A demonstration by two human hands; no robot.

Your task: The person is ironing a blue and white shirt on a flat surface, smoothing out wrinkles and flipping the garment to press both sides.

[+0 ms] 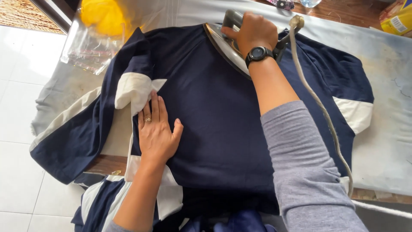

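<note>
Right hand (253, 31) gripping iron (227, 47) at upper centre on navy shirt (214, 116), left hand (156, 129) flat, open; risks scorching if paused, cord (317, 103) snagging forearm.

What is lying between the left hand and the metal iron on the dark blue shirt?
In the head view, only smooth fabric of the navy blue shirt lies between the flat left hand and the grey metal iron, gripped by the right hand.
</note>
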